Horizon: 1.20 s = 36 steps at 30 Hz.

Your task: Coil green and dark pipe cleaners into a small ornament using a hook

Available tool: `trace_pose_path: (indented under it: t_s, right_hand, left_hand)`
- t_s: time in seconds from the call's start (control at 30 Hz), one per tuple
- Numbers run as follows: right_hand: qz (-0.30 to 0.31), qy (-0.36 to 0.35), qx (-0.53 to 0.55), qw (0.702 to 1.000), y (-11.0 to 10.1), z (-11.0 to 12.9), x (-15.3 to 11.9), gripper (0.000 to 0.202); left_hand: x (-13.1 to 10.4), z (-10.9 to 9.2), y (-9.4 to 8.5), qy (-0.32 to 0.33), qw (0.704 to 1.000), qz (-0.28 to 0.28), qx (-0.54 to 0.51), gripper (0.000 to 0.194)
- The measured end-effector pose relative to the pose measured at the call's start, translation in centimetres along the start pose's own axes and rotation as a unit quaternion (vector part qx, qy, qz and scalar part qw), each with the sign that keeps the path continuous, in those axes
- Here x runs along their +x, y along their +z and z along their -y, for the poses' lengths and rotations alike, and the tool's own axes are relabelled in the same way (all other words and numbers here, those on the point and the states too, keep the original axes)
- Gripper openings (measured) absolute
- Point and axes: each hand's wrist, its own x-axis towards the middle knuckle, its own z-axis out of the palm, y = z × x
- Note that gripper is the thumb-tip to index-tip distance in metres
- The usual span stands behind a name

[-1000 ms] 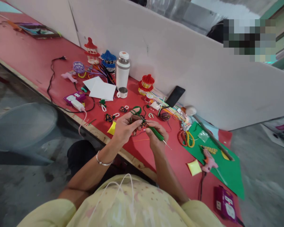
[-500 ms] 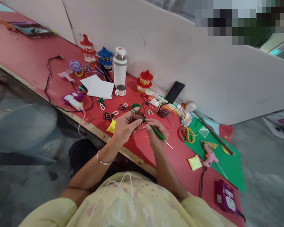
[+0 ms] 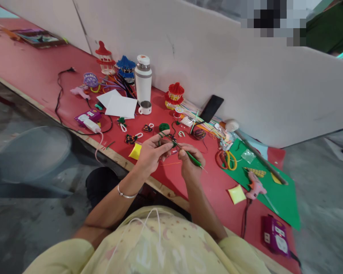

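Observation:
My right hand is closed around a crochet hook with a green handle, its tip pointing toward my left hand. With thumb and fingers pinched, my left hand holds a small piece of dark green yarn work, and green yarn loops over its fingers. The hook's tip meets the yarn work between the two hands. Just beyond lies a ball of green yarn. Small dark crocheted pieces with white bead loops rest to the left. A multicoloured yarn ball is to the right.
Scissors, a pink glue gun and a stick lie right, around a green sheet. Behind stand a white flask and its cup. A phone leans by the partition. A grey stool is left.
The hook has turned slightly in my right hand, and its rear end shows less. My left hand keeps its pinch on the yarn work. The camera view has shifted a little.

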Motion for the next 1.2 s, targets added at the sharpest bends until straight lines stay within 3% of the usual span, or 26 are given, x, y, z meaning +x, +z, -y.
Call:
trace_pose_path:
  t_s: [0.13, 0.4, 0.73, 1.2]
  right_hand:
    - [-0.009, 0.043, 0.071, 0.996, -0.2, -0.8, 0.1, 0.016]
    - [-0.043, 0.108, 0.108, 0.987, -0.5, -0.7, 0.5, 0.026]
    - [-0.033, 0.102, 0.119, 0.987, -0.8, -0.5, 0.5, 0.022]
    - [-0.026, 0.092, 0.053, 0.994, -1.5, 0.2, 0.4, 0.020]
  left_hand:
    - [0.2, 0.1, 0.0, -0.047, 0.998, 0.012, -0.036, 0.080]
    - [0.5, 0.3, 0.5, -0.036, 0.999, 0.010, -0.033, 0.083]
    - [0.2, 0.2, 0.6, -0.022, 0.999, -0.012, -0.025, 0.080]
    - [0.1, 0.2, 0.7, -0.012, 0.999, -0.017, -0.028, 0.073]
